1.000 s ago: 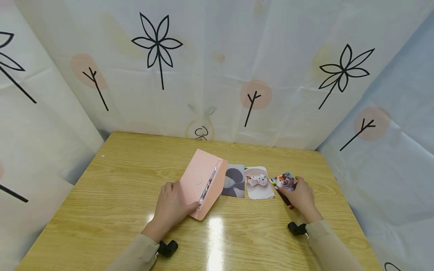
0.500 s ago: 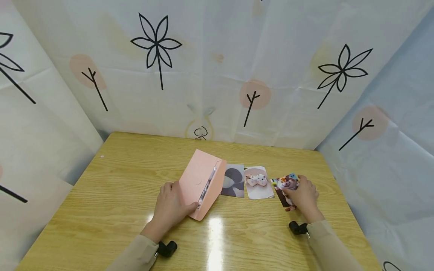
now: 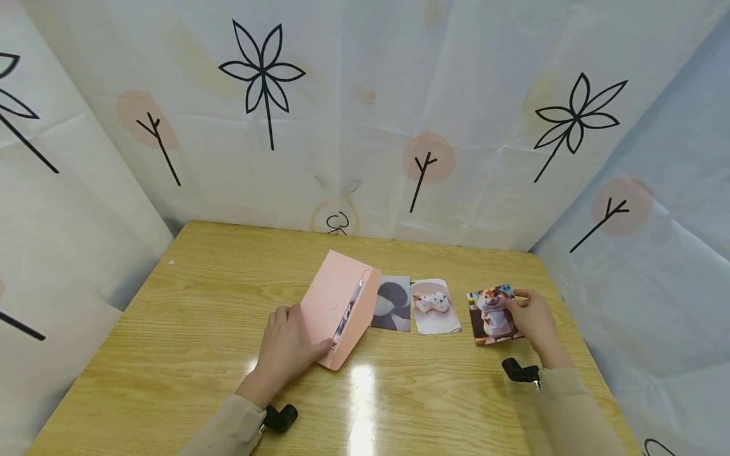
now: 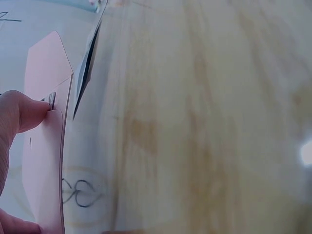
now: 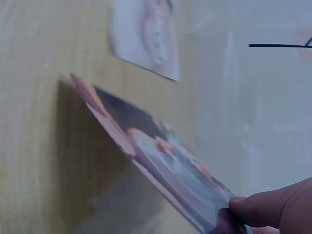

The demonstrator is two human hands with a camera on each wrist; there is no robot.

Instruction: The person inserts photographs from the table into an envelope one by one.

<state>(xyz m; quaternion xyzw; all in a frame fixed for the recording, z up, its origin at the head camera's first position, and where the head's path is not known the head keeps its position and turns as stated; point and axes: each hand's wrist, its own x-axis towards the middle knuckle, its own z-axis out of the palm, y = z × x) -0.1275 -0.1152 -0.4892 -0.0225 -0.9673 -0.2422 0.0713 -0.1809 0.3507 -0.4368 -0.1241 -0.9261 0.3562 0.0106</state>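
Note:
A pink envelope (image 3: 333,297) is gripped in my left hand (image 3: 289,345), tilted above the table, its flap raised and a strip of printed card showing in the opening. In the left wrist view the thumb (image 4: 31,113) presses at the envelope's mouth. My right hand (image 3: 536,323) pinches a photo card (image 3: 493,315) of a hamster by its right edge. The right wrist view shows this card (image 5: 161,156) slanted, with its shadow on the wood. Two more cards lie flat: a grey one (image 3: 395,304), partly behind the envelope, and a white one (image 3: 436,310) with two small animals.
The wooden table (image 3: 228,285) is bounded by a white patterned curtain (image 3: 353,114) at the back and both sides. A black wrist camera (image 3: 282,418) sits below the left hand, another (image 3: 520,370) below the right.
My right hand has moved to the right with the hamster card, which has turned so its picture shows more fully. The left hand and envelope have stayed in place.

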